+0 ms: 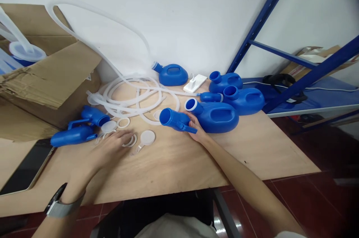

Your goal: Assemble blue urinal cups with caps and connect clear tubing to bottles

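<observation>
My right hand (196,130) is closed round a blue plastic funnel piece (175,119) lying on the wooden table (179,163), just in front of a large blue handled bottle (217,116). My left hand (112,147) lies flat on the table with fingers stretched toward a clear ring (131,141) and a translucent cap (147,137). A watch is on my left wrist. Two more blue funnel pieces (80,127) lie to the left of that hand.
Coils of clear tubing (134,94) cover the table's back. More blue bottles (238,92) stand at the right; another (172,74) by the wall. A cardboard box (42,81) sits left, a dark tablet (25,167) at the left edge, blue shelving (294,81) right.
</observation>
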`<action>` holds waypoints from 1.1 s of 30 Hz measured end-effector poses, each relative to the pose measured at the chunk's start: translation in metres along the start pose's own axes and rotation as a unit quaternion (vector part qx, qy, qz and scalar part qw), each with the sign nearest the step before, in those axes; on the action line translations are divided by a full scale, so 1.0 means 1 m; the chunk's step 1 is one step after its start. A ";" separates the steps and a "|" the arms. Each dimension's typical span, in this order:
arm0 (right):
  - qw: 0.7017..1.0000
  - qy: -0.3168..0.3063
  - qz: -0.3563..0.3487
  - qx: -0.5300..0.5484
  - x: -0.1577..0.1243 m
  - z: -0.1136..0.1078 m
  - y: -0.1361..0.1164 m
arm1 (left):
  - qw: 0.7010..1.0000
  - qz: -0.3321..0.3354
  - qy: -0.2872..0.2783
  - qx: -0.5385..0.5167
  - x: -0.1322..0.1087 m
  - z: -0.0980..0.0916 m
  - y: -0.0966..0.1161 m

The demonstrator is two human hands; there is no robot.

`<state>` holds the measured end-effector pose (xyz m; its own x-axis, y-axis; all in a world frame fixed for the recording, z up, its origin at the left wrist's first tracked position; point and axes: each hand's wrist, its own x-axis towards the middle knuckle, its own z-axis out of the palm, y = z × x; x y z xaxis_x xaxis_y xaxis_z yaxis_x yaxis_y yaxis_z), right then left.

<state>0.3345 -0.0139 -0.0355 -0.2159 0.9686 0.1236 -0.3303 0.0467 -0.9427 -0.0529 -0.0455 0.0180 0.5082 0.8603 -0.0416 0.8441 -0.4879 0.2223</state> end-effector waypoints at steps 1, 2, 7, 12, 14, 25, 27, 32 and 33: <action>1.000 0.000 0.002 0.005 0.000 0.000 0.001 | 1.000 0.001 0.008 0.001 0.002 -0.001 -0.001; 1.000 0.002 0.000 0.007 0.000 0.000 0.001 | 1.000 -0.001 0.017 0.005 0.005 -0.002 -0.001; 1.000 -0.003 -0.015 0.005 0.000 0.002 -0.006 | 0.997 -0.014 0.076 0.018 0.018 -0.019 0.008; 1.000 0.005 -0.006 -0.017 0.000 0.005 -0.013 | 0.971 0.016 0.206 -0.120 0.031 -0.037 0.044; 1.000 0.009 -0.004 -0.022 0.001 0.005 -0.014 | 0.956 0.029 0.228 -0.183 0.040 -0.036 0.064; 0.999 0.026 0.016 -0.021 0.000 0.014 -0.016 | 0.871 0.103 0.266 -0.400 0.066 -0.016 0.113; 0.999 0.030 0.017 -0.019 0.001 0.014 -0.017 | 0.884 0.096 0.258 -0.378 0.065 -0.016 0.111; 0.999 0.017 0.046 0.000 -0.001 0.014 -0.016 | 0.905 0.071 0.256 -0.333 0.066 -0.018 0.105; 0.999 0.010 0.053 0.005 -0.001 0.014 -0.016 | 0.902 0.073 0.240 -0.352 0.066 -0.019 0.104</action>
<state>0.3271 -0.0193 -0.0164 -0.2322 0.9725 0.0165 -0.3155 -0.0593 -0.9471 0.0652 -0.0366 0.0568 0.3294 0.8422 0.4269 0.3713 -0.5312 0.7615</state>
